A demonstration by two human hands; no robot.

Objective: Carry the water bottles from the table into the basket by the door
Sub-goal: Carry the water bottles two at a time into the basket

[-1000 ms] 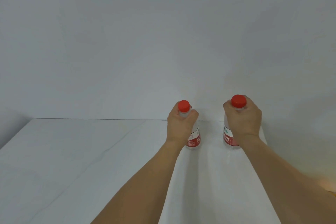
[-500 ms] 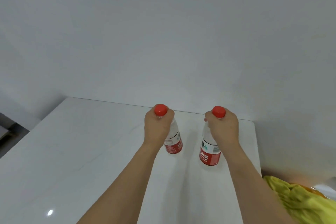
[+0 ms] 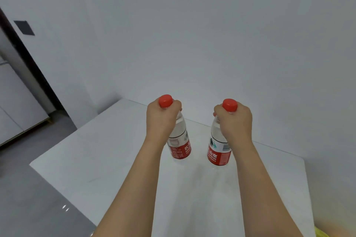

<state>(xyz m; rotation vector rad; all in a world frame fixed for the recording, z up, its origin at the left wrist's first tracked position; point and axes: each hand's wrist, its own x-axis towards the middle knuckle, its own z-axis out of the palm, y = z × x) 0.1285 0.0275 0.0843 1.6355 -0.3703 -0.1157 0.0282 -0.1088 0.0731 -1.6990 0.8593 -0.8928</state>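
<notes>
Left hand (image 3: pixel 160 119) and right hand (image 3: pixel 236 121) each curl their fingers round the neck of a water bottle: left bottle (image 3: pixel 180 140), right bottle (image 3: pixel 218 148). Both are upright above the white surface (image 3: pixel 115 159), held high for carrying; contact with it cannot be told. No basket is visible.

We have lifted both clear plastic red-capped water bottles (image 3: pixel 180 140) (image 3: pixel 218 148) off the white table (image 3: pixel 107 159), turning leftward.
</notes>
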